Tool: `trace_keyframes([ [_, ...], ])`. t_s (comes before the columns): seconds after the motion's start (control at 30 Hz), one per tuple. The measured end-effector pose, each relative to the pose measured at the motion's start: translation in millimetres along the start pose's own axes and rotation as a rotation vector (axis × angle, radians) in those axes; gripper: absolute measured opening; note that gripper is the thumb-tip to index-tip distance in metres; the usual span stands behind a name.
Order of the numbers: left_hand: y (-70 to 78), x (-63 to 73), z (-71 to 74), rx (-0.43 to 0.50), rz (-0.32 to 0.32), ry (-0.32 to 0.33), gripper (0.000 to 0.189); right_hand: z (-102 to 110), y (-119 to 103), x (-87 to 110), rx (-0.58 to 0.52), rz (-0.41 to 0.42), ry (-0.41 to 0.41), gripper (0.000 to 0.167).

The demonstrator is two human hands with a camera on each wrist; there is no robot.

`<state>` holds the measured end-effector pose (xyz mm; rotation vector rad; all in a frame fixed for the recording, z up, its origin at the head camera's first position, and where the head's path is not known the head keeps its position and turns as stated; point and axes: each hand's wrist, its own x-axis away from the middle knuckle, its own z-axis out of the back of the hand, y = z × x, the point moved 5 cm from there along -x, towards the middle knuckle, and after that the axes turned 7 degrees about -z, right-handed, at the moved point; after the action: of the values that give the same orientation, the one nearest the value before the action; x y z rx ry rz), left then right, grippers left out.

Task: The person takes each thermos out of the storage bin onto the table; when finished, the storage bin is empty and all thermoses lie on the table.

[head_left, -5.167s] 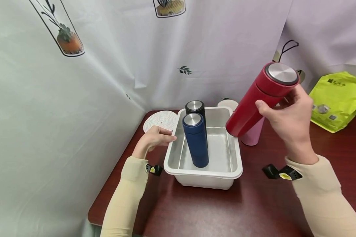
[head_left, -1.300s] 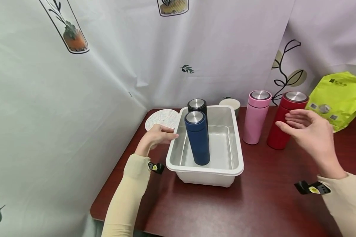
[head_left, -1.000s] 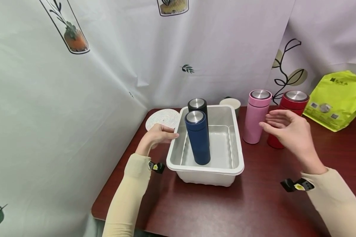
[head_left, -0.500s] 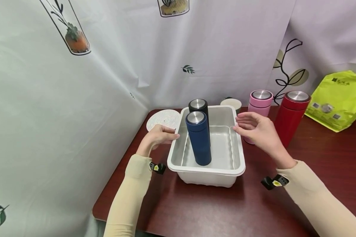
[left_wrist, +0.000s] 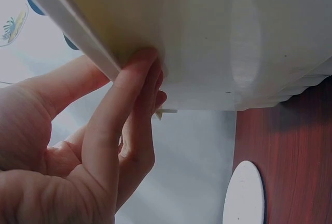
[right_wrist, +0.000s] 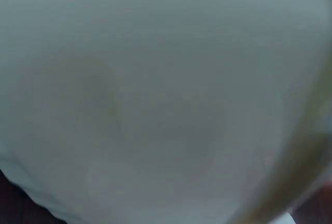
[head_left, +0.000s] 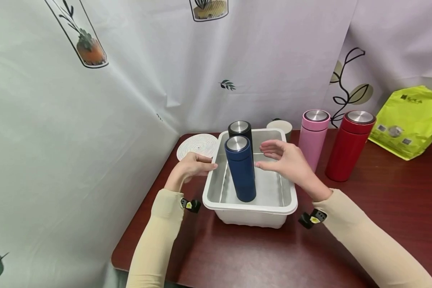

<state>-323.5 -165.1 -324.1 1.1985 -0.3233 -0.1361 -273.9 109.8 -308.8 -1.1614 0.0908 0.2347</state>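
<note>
A white plastic basin [head_left: 250,219] stands on the table, holding a blue thermos [head_left: 240,174] in front of a black thermos [head_left: 239,127], both upright. With thumb and fingers my left hand [head_left: 191,167] pinches the basin's left rim; the left wrist view shows the fingers against the outer wall. My right hand [head_left: 286,160] is over the inside of the basin, thumb and fingers spread apart and holding nothing, just right of the blue thermos. Basin wall fills the blurred right wrist view. A pink thermos [head_left: 313,136] and a red thermos [head_left: 351,146] stand upright outside, to the right.
Behind the basin's back right corner is a pale cup [head_left: 280,125]. A round woven mat [head_left: 197,145] lies at the back left of the dark red table [head_left: 237,256]. A yellow-green bag [head_left: 408,124] stands at the far right, before a curtain wall [head_left: 266,68].
The red thermos, earlier held over the basin, now stands beside the pink one. My right hand has released it and moved left over the basin. My left hand stays on the rim.
</note>
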Motion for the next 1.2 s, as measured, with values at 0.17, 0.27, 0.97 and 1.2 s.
trace_keyframes([
  [0.17, 0.2, 0.4, 0.3, 0.006, -0.007, -0.008, 0.048, -10.7, -2.0, -3.6, 0.013, -0.024, -0.036, 0.070],
  [0.27, 0.3, 0.4, 0.5, 0.004, -0.012, -0.008, 0.047, -16.8, -5.9, -6.5, 0.021, -0.009, -0.048, 0.071],
  [0.97, 2.5, -0.7, 1.4, -0.027, -0.031, -0.026, 0.049, -41.3, -22.0, -18.2, 0.261, 0.061, -0.041, 0.069],
  [1.2, -0.2, -0.5, 0.9, -0.028, -0.029, -0.020, 0.048, -41.7, -20.7, -15.1, 0.244, 0.083, -0.036, 0.062],
])
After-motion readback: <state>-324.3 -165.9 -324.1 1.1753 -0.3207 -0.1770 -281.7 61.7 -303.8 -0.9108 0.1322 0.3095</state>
